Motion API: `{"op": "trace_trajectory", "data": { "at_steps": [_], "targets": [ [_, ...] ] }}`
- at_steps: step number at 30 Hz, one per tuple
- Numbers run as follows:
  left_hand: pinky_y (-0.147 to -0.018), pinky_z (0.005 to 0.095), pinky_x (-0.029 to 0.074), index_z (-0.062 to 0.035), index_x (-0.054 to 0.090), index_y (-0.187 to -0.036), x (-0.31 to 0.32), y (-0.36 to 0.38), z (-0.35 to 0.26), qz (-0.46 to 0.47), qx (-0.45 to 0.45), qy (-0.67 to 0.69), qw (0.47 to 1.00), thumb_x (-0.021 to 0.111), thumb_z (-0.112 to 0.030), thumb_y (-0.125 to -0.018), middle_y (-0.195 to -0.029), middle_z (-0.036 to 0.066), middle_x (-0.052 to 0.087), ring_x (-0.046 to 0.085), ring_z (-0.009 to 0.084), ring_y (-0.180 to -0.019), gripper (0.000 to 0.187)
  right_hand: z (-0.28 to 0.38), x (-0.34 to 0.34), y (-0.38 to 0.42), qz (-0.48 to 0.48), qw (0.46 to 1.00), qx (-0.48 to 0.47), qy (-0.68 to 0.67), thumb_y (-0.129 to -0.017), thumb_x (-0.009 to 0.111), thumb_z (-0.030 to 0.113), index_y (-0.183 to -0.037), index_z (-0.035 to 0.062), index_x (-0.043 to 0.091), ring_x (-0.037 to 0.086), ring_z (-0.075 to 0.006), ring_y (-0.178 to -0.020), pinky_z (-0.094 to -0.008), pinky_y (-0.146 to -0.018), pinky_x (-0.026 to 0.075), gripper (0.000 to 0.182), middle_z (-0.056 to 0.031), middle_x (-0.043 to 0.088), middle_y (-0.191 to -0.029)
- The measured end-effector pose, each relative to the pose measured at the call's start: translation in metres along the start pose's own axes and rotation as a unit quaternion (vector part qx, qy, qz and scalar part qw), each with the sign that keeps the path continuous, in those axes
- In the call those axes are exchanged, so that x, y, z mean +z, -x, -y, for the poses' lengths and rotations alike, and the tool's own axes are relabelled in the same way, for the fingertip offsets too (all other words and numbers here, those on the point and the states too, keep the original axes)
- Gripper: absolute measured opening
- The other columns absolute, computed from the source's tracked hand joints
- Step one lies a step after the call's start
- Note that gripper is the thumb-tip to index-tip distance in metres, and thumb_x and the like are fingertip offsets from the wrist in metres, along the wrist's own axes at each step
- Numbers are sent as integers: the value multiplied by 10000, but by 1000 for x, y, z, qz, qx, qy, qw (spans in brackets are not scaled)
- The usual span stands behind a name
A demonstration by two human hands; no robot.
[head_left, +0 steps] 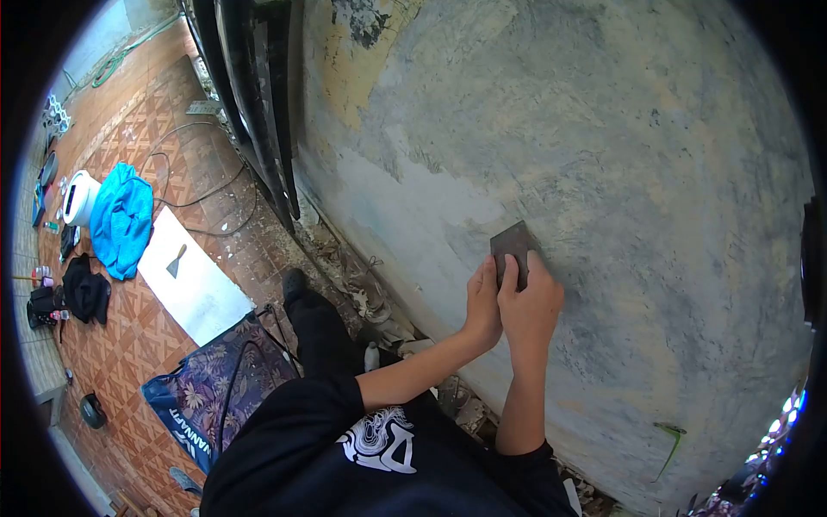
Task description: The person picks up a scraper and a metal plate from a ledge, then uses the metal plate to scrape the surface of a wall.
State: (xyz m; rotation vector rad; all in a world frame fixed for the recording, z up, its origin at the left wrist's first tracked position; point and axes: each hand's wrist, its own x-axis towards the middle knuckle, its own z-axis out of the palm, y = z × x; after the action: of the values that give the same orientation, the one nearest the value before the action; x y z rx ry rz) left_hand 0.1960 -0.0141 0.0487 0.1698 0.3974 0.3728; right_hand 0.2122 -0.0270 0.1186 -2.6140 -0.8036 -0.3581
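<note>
Both hands sit close together, the left hand (483,303) and right hand (530,303) pressing a small dark square sanding pad (510,246) flat against the patchy grey-blue wall (620,155).

dark grey sanding block (510,244), flat and rectangular, pressed against the weathered wall, tilted slightly, lower part covered by fingers
</note>
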Motion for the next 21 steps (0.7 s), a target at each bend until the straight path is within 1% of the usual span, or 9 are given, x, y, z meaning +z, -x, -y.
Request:
{"op": "trace_trajectory", "data": {
  "at_steps": [5,7,10,12,13,16,17,18,21],
  "targets": [
    [-589,241,417,-102,467,-924,6,-6,-10,-6,-20,47,999,326,-354,-941,-774,-11,491,491,85,-685,289,7,11,-14,23,998,-21,61,-809,521,208,-639,22,450,514,-385,-503,-437,-474,399,261,-188,503,-529],
    [-584,241,414,-101,467,-910,6,-7,-11,-21,-28,55,998,331,-359,-939,-769,-14,486,485,81,-681,294,7,15,-9,-25,998,-24,49,-809,529,200,-640,23,456,506,-373,-476,-426,-451,386,255,-177,484,-503],
    [-569,234,402,-86,475,-901,-12,-16,-4,-14,18,-22,1000,345,-355,-937,-758,-18,477,468,71,-663,301,-3,26,0,-61,998,-12,-13,-809,540,198,-636,25,460,498,-354,-449,-406,-427,371,258,-166,469,-484],
    [-516,226,397,-45,503,-876,-26,-27,2,-26,156,-185,970,326,-329,-945,-680,-9,502,464,72,-586,343,-15,35,8,-62,995,4,-79,-809,544,198,-630,25,456,491,-349,-440,-398,-419,364,264,-163,461,-477],
    [-516,226,397,-45,503,-876,-28,-25,4,-23,157,-187,969,326,-329,-945,-680,-9,502,464,72,-586,343,-18,37,10,-64,987,17,-148,-809,549,198,-624,25,452,485,-344,-430,-390,-412,358,271,-161,452,-471],
    [-481,227,376,-39,503,-852,-25,-18,4,-44,151,-189,969,326,-322,-945,-634,-18,480,441,67,-549,347,-11,19,13,-44,989,35,-140,-802,577,189,-651,-21,470,452,-323,-443,-334,-432,367,280,-188,487,-538],
    [-530,228,397,-55,494,-891,-23,-13,7,-31,93,-138,986,333,-327,-943,-705,-11,490,464,71,-612,320,-9,14,11,-42,988,34,-142,-802,577,189,-651,-21,470,452,-323,-443,-334,-432,367,280,-188,487,-538],
    [-579,229,418,-72,484,-930,-20,-9,8,-18,33,-85,996,340,-332,-941,-776,-4,500,488,75,-675,298,-8,9,8,-28,995,18,-91,-808,559,195,-635,-1,454,465,-341,-439,-364,-428,367,281,-180,470,-508],
    [-592,240,430,-85,480,-942,-7,-7,9,-3,31,6,1000,334,-340,-941,-792,-4,508,498,81,-689,294,-2,1,0,-8,1000,-14,-11,-813,540,200,-623,18,443,480,-362,-439,-396,-428,371,281,-174,456,-483]
  ]
}}
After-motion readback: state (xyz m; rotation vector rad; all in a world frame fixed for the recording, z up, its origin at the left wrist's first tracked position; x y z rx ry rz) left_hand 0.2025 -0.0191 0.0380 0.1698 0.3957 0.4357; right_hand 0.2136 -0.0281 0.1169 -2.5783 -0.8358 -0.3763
